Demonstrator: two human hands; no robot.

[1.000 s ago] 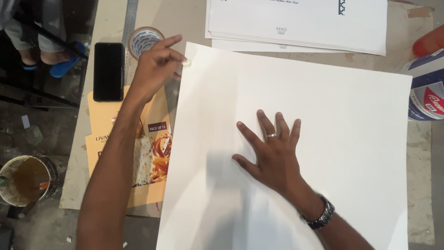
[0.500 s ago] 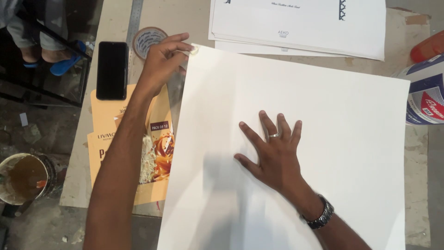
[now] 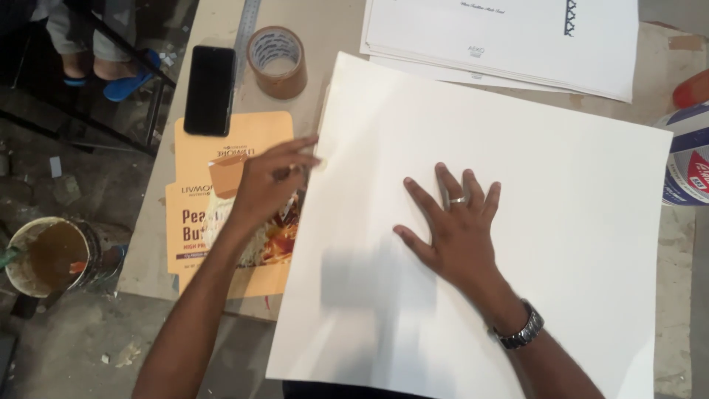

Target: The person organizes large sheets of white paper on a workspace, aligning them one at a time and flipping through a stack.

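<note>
Pressing flat with spread fingers, the right hand point(image 3: 458, 236) pins the white sheet point(image 3: 561, 222) mid-page; the left hand's point(image 3: 266, 185) curled fingers pinch its left edge.

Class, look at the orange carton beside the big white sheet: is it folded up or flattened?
Flattened: the orange carton lies opened out on the table, flaps spread, under the left hand.

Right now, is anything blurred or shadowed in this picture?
Head view: the left hand at the white sheet's left edge is smeared by motion; the right hand, flat on the sheet, is sharper; a soft grey shadow falls on the sheet left of the right wrist; the tape roll and phone look crisp.
</note>
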